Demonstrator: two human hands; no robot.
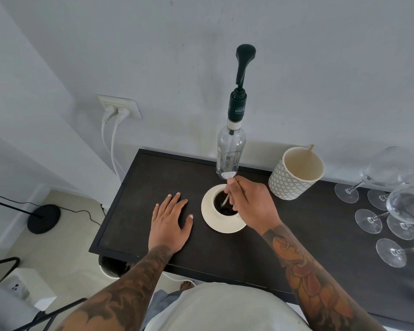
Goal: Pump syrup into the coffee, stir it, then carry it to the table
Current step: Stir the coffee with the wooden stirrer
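Note:
A cream cup of dark coffee (pixel 222 203) sits on a cream saucer (pixel 219 225) on the dark counter (pixel 141 192). My right hand (pixel 251 204) pinches a thin wooden stirrer (pixel 225 199) whose lower end dips into the coffee. Flat on the counter just left of the saucer lies my left hand (pixel 169 219), fingers spread and holding nothing. Behind the cup stands a clear glass syrup bottle (pixel 230 151) with a dark green pump (pixel 243 68), its spout hanging toward the cup.
A patterned cream holder (pixel 294 173) with one stirrer in it stands right of the bottle. Several wine glasses (pixel 397 211) crowd the counter's right end. The wall with a socket (pixel 120 107) is behind; a lamp base (pixel 43 218) sits on the floor at left.

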